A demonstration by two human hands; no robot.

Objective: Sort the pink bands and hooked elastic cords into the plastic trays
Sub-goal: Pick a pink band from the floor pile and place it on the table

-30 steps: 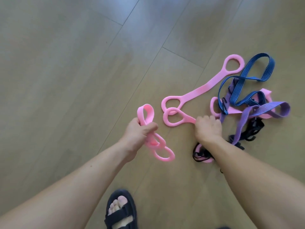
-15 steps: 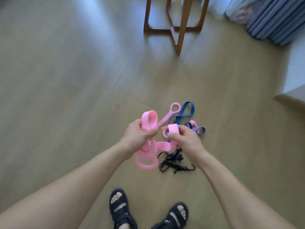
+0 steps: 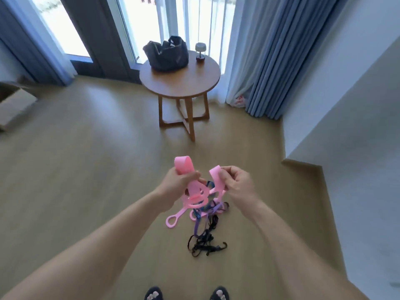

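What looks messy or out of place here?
The cords lie in a tangled heap on the floor. Black, purple and blue strands are knotted together, with pink bands mixed in. The left hand and right hand grip more bands above it. No tray is in view.

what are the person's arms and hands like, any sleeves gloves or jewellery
The left forearm and right forearm are bare, no sleeve in view. The left hand and right hand wear no gloves; no watch, ring or bracelet shows.
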